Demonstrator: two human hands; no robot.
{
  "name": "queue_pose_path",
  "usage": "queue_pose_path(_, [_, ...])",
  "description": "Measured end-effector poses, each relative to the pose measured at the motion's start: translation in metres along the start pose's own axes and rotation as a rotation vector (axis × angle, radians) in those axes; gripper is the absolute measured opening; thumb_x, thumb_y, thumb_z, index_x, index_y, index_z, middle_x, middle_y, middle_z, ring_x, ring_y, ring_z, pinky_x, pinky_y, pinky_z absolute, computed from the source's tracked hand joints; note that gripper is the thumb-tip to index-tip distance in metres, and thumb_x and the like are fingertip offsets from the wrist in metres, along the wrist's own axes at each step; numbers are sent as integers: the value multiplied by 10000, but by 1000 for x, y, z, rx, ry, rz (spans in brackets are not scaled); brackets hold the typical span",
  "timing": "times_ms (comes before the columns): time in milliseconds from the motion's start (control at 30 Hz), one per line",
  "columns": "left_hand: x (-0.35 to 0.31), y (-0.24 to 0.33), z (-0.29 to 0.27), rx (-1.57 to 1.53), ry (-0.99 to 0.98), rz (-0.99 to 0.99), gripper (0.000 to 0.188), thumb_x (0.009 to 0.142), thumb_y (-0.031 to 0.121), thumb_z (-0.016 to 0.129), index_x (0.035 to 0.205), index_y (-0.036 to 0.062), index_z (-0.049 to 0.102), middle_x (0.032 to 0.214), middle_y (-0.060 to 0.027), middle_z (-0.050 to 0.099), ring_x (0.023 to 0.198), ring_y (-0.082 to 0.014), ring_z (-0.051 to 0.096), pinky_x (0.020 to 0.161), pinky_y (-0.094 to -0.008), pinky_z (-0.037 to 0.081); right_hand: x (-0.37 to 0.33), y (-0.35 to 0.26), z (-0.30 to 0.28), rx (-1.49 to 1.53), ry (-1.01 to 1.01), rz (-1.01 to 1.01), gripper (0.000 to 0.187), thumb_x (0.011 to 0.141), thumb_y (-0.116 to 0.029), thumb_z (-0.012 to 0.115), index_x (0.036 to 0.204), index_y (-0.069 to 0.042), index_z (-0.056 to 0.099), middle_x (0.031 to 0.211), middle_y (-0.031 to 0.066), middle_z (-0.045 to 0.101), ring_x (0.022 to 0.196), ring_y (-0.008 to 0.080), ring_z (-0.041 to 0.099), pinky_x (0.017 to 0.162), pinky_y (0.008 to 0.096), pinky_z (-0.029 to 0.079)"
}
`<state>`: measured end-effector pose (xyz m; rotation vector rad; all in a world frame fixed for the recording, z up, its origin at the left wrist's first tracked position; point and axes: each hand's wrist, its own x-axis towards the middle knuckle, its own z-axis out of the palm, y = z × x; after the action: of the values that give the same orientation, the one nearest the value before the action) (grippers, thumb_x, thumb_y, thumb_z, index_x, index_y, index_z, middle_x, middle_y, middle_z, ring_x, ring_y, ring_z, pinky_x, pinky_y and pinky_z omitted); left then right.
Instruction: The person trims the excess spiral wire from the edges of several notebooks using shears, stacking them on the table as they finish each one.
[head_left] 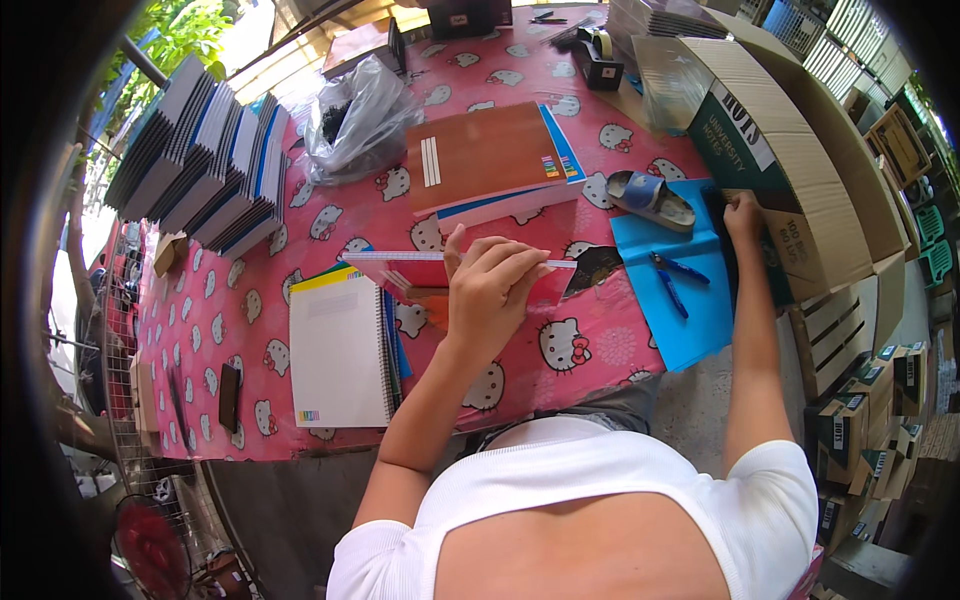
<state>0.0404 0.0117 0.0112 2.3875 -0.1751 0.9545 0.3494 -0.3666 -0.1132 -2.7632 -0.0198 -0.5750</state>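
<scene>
My left hand (487, 292) grips a thin notebook (405, 264) with a reddish cover, tilted so its white page edge faces up. My right hand (743, 216) is closed beside the large cardboard box (745, 150), at a dark strip by the blue sheets; what its fingers hold is hidden. Below the left hand lie spiral notebooks, a white one (342, 352) on top. Farther back rests a stack with a brown notebook (485, 155) over blue and pink ones. Blue-handled pliers (672, 290) and a slipper (652, 200) lie on the blue sheets (650, 255).
Tall stacks of spiral notebooks (205, 160) stand at the far left of the pink patterned tablecloth (560, 345). A plastic bag (362, 120) and a tape dispenser (597, 65) sit toward the back. Small boxes (865, 420) are piled at the right, and a red fan (152, 548) stands lower left.
</scene>
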Motion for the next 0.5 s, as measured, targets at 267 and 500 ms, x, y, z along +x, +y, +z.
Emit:
queue_pose_path(267, [-1, 1, -3, -47, -28, -59, 117, 762, 203, 715, 847, 123, 703, 789, 10, 666, 750, -153, 594, 942, -391, 321, -151, -184, -131, 820, -346, -505, 358, 727, 57, 649, 1072, -38, 661, 802, 119, 667, 731, 187, 655, 635, 277, 500])
queue_pose_path(500, [-5, 0, -2, -26, -7, -19, 180, 719, 277, 753, 792, 123, 698, 756, 14, 654, 730, -150, 584, 906, -381, 337, -179, -223, -156, 899, -262, -502, 268, 738, 19, 714, 1003, -14, 690, 840, 83, 656, 693, 119, 606, 580, 221, 468])
